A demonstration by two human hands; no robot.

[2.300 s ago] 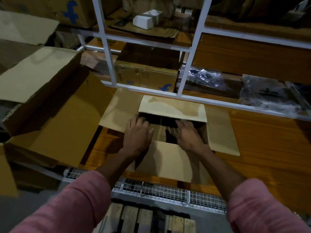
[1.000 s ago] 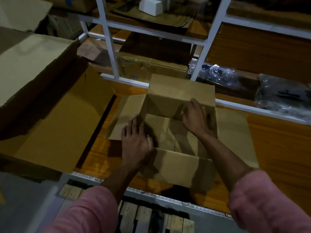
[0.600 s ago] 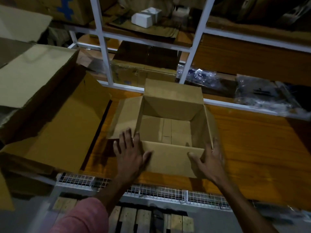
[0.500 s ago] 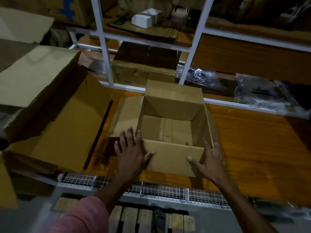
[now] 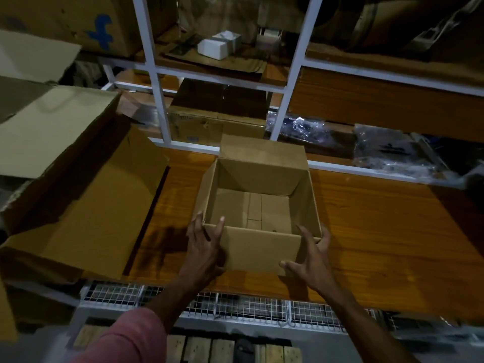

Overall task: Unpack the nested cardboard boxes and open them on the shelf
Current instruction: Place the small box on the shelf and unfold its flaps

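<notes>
My left hand [image 5: 203,244] pinches the near left corner of the small open cardboard box [image 5: 259,205], thumb over the rim; my right hand [image 5: 311,254] cups the near right corner, fingers spread. It sits on the wooden shelf [image 5: 379,231], empty, likely light, its walls flexing, so corners grip best. Further left, the large open carton [image 5: 78,184]. Farthest, a blue "f" logo [image 5: 100,30].

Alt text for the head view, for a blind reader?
Both hands grip the near corners of an open, empty cardboard box on a wooden shelf: left hand, right hand. A larger open box lies to its left.
</notes>
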